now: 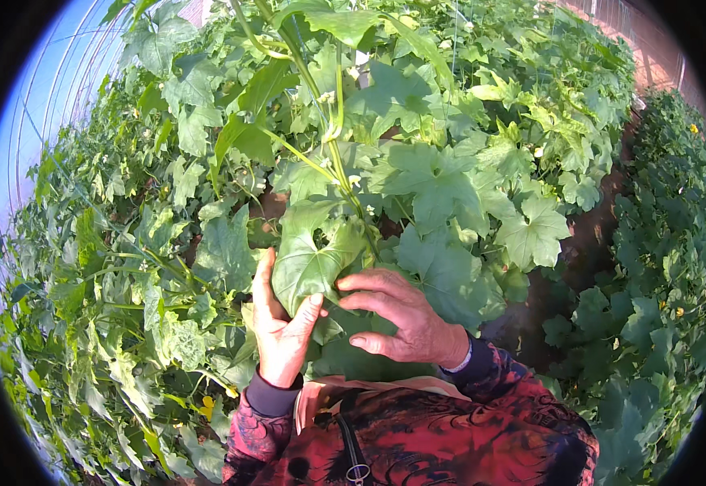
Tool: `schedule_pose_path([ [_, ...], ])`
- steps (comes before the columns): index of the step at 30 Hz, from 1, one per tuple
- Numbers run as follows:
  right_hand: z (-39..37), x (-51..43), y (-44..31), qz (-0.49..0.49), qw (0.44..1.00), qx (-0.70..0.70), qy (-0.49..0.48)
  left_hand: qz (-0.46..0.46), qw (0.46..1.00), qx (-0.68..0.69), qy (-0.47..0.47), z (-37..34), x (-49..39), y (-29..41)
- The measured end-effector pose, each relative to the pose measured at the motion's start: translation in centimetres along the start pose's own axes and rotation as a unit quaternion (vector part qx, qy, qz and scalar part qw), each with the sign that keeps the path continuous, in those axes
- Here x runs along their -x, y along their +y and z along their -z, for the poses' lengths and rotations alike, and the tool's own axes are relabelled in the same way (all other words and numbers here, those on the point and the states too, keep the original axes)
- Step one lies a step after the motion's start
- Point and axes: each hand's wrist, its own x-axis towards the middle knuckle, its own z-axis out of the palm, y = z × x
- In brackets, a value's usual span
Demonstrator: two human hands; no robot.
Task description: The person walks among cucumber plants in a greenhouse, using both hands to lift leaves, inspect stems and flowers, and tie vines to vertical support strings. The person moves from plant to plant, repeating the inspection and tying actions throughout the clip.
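Observation:
My left hand (286, 331) holds a broad green leaf (313, 267) by its lower edge, the thumb on top and the fingers behind. A dark hole or gap shows near the middle of the leaf's upper part. Close by on the right, my right hand (398, 316) is raised with its fingers apart, the fingertips beside the leaf's right edge. Nothing shows between its thumb and fingers. Above the leaf a thick green vine stem (344, 176) climbs away from me, bearing small pale flowers (327, 97).
Dense lobed leaves (429, 182) crowd both sides of the stem. Thin strings (453, 54) hang among the vines. At right, a soil path (593, 243) runs between plant rows. Curved greenhouse ribs (43, 91) arch at far left, and a wall (650, 48) stands at far right.

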Motion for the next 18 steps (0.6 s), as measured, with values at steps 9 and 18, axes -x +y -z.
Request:
schedule_pose_path([
  [9, 1.5, 2.5, 6.1, -0.269, 0.924, -0.203, 0.181, 0.1, 0.989, 0.072, 0.079, 3.8, 3.0, -2.2],
  [18, 0.5, -3.7, 11.0, -0.167, 0.977, -0.04, 0.127, 0.082, 0.99, -0.025, -0.11, 1.2, 5.8, 0.4],
])
